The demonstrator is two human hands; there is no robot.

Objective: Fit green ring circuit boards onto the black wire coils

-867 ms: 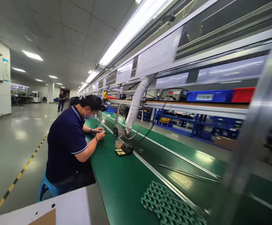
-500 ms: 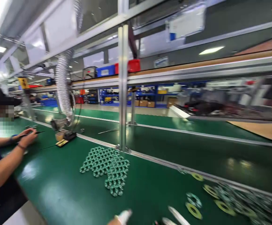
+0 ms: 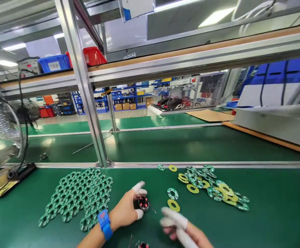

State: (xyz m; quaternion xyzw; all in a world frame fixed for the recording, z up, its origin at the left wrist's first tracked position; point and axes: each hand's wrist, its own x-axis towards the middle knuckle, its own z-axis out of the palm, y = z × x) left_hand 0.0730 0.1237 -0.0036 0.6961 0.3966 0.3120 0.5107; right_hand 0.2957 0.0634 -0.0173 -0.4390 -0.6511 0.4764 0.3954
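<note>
My left hand (image 3: pixel 128 208), with white finger cots and a blue wrist strap, is closed around a small dark cylindrical part with red coils (image 3: pixel 143 203), just above or on the green bench. A thin wire sticks out beside the part. My right hand (image 3: pixel 179 225), also in white finger cots, is to the right with fingers partly bent and apart; no object shows in it. Nearest to it lie a yellow ring (image 3: pixel 173 205) and a green ring-shaped circuit board (image 3: pixel 172 189). A second red-coiled part (image 3: pixel 142 245) is cut off at the bottom edge.
Left of my hands, many green ring boards (image 3: pixel 73 177) lie in close rows. Loose green and yellow rings (image 3: pixel 226 188) are heaped at right. A metal post (image 3: pixel 88 103) rises behind. Far left are a hose (image 3: pixel 0 113) and a black tray (image 3: pixel 27 172).
The view has swung to the right and down, and the co-worker at left has gone out of frame. My hands, barely visible before, now show, the left gripping the red-coiled part.
</note>
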